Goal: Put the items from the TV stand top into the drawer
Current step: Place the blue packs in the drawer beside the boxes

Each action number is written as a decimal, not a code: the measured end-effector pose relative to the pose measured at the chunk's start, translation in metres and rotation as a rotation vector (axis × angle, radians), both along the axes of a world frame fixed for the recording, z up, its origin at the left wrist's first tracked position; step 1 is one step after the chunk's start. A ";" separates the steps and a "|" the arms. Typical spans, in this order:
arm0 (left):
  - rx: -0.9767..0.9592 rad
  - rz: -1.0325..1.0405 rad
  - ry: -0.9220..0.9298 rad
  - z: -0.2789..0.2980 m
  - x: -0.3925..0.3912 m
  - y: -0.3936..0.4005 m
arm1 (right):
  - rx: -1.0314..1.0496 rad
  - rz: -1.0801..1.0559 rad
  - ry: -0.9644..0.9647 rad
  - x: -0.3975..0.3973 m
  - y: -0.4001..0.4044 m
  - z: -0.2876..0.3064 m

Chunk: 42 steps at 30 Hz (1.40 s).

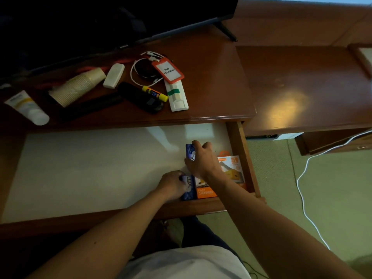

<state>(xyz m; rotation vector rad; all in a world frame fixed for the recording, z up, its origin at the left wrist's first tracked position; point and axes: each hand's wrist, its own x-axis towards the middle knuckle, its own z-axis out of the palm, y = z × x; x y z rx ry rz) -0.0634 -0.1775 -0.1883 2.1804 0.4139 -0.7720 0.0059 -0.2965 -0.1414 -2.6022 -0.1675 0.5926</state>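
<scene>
The drawer (80, 168) is pulled open under the TV stand top (211, 93), its white floor mostly bare. In its right end lies an orange charger box (231, 174). Beside it stands a long blue patterned box (189, 190). My left hand (173, 185) grips the near end of the blue box, and my right hand (201, 160) holds its far end. On the stand top lie a stack of paper cups (76, 87), a white tube (26, 107), a white remote (113, 75), a black remote (141, 97), a glue stick (155, 93), a white cable (141, 77), an orange pass holder (168, 70) and a white holder (178, 95).
The TV (100, 19) stands at the back of the stand. A lower wooden desk (302, 87) adjoins on the right. A white cord (304, 188) trails over the green carpet to the right of the drawer.
</scene>
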 end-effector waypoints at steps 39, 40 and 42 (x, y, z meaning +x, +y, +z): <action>0.202 -0.056 -0.226 0.009 -0.001 0.070 | -0.333 0.280 -0.041 0.001 0.027 -0.009; 0.199 -0.042 -0.279 0.014 0.003 0.071 | -0.265 0.259 -0.110 0.004 0.028 -0.002; 0.209 0.003 -0.427 0.025 0.012 0.073 | -0.066 0.174 -0.208 0.010 0.034 0.014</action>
